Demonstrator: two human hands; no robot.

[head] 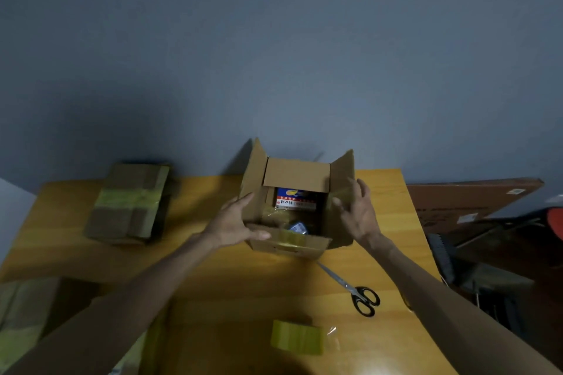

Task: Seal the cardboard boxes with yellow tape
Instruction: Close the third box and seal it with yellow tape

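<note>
An open cardboard box [297,175] stands at the middle of the wooden table [213,283], flaps up, with a red-and-blue printed pack and other items inside. My left hand [236,222] touches the box's left wall and near flap with spread fingers, thumb along the front edge. My right hand [358,210] lies against the right flap, fingers straight. A roll of yellow tape [297,336] lies on the table near me. Black-handled scissors [355,291] rest just right of the box's front.
A closed box sealed with yellow tape [129,204] sits at the far left of the table. Another taped box [24,313] is at the near left edge. Beyond the table's right edge lean a brown board [472,201] and dark clutter. A grey wall stands behind.
</note>
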